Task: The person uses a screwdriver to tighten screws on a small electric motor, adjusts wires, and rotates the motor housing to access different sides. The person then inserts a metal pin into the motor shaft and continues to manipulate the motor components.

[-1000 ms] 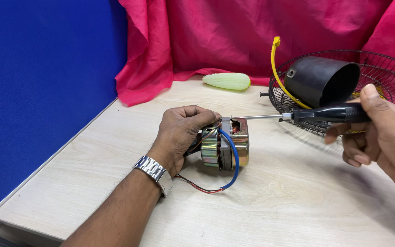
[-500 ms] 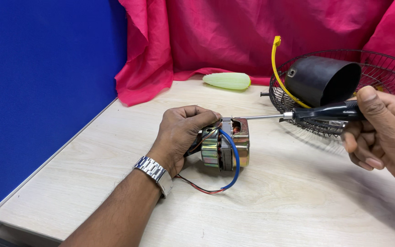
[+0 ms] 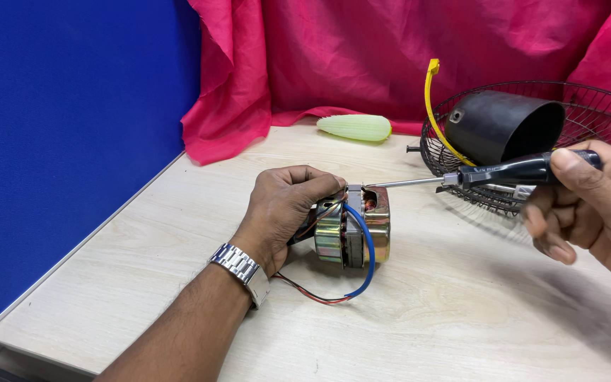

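Note:
A small electric motor (image 3: 362, 230) with a brass-coloured casing and blue and red wires lies on the pale wooden table (image 3: 426, 318). My left hand (image 3: 284, 209) wraps around its left end and holds it still; a metal watch sits on that wrist. My right hand (image 3: 595, 205) grips a black-handled screwdriver (image 3: 510, 172) held level, its thin shaft reaching left with the tip at the motor's top right edge.
A black wire fan guard (image 3: 602, 113) lies at the back right with a black cone-shaped housing (image 3: 503, 124) and a yellow cable (image 3: 436, 120) on it. A pale green ribbed piece (image 3: 355, 127) rests near the pink cloth (image 3: 390, 56). A blue partition (image 3: 65, 141) stands on the left.
My right hand has shifted its fingers on the screwdriver handle, turning it slightly. The screwdriver tip stays at the motor. My left hand and the motor have not moved.

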